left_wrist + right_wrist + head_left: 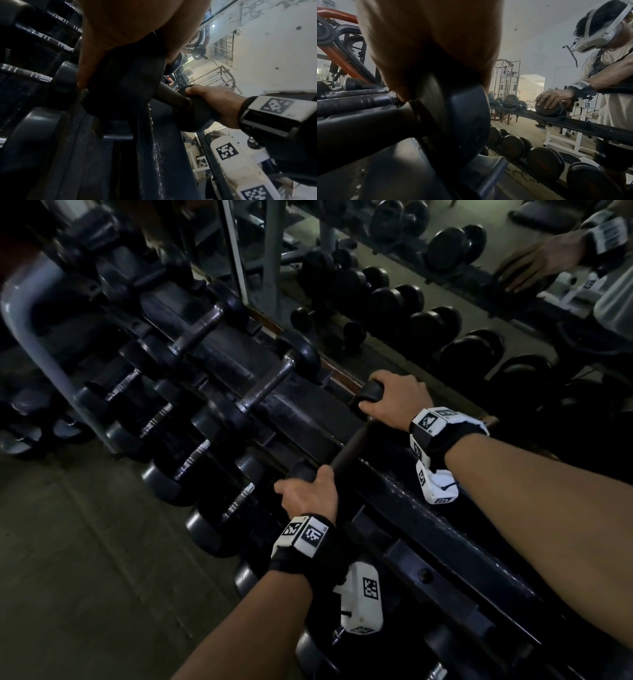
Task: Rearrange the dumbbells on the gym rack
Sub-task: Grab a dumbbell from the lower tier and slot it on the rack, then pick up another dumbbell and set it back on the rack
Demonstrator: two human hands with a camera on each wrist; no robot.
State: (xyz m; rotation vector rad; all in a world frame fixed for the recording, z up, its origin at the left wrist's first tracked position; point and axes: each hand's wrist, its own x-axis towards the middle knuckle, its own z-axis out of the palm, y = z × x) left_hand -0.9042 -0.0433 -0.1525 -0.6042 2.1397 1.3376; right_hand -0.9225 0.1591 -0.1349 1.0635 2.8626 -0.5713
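Observation:
A black dumbbell (347, 448) lies across the top tier of the dark rack (308, 412). My left hand (306, 491) grips its near head from above, fingers curled over the rim. Around the far head wraps my right hand (394, 402), close to the mirror. In the left wrist view the near head (126, 86) sits under my palm, and the bar (171, 96) runs to the far head held by my right hand (214, 104). The right wrist view shows the far head (464, 121) under my fingers.
Two more dumbbells (270, 381) (198, 332) lie on the top tier to the left. The lower tier holds several dumbbells with chrome handles (191, 460). A mirror (411, 302) behind the rack reflects it all. Grey floor (85, 559) lies at the lower left.

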